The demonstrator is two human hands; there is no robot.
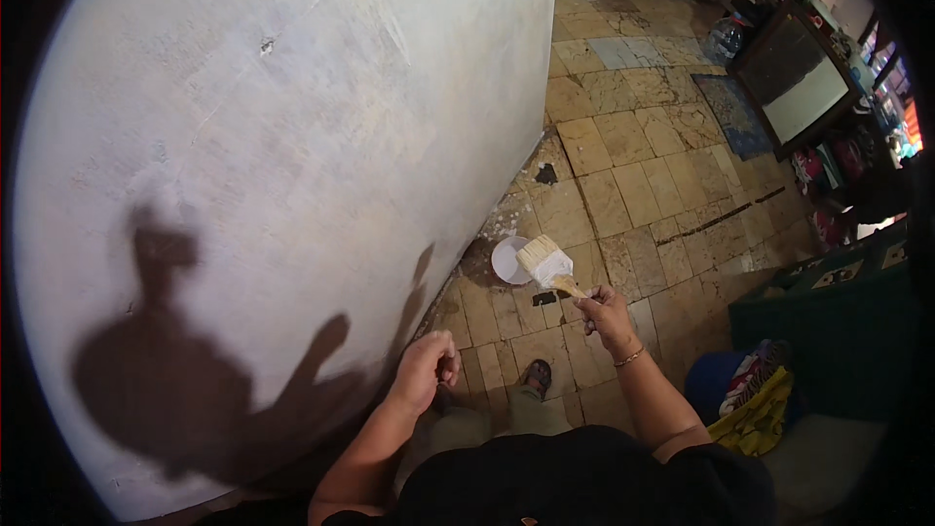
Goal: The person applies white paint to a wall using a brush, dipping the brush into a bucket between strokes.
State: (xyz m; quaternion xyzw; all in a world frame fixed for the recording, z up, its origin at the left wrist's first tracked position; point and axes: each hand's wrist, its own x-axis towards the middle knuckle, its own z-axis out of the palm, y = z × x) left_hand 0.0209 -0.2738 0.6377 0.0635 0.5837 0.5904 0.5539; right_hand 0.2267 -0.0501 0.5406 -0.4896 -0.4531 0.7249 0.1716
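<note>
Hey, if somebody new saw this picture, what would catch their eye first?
Probably the large dark shadow of a person on the pale wall, at lower left. Next might come the wide brush near the middle, smeared white and held in the right hand's grip, partly overlapping, in this view, a pale tub on the tiled floor.

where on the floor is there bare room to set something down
Two patches of tiled floor look bare: one between the wall and the blue mat, another between the right hand and the green cabinet. It is crowded at the wall's foot, around the white tub partly behind the brush, and by the yellow cloth.
</note>
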